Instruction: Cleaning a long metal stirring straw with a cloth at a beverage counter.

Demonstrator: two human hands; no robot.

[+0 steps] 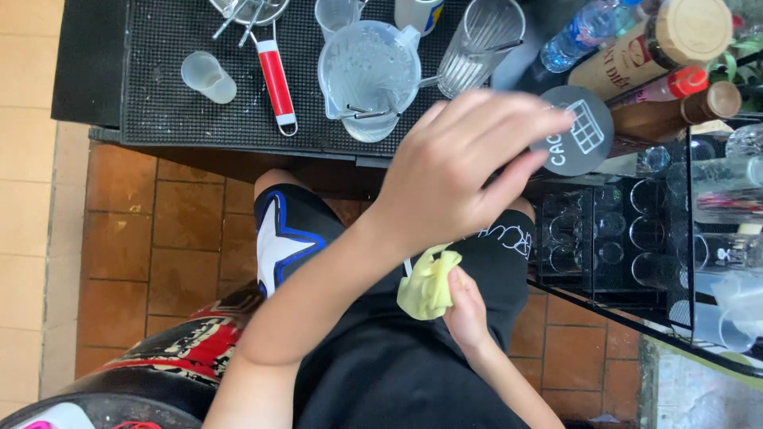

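Note:
My left hand (465,171) reaches up and to the right, and its fingertips and thumb pinch the left edge of a dark round lid (584,135) with white print on top. Whatever the lid sits on is hidden beneath it. Lower down, over my lap, my right hand (465,310) grips a crumpled pale yellow cloth (427,284). The cloth hangs just below my left wrist, apart from the lid.
A black rubber mat (167,87) on the counter carries a clear jug (367,75), a ribbed glass (477,44), a small cup (208,77) and a red-handled tool (276,79). Bottles (648,52) stand at the right, above a rack of glasses (612,238). Brown floor tiles (191,230) lie below.

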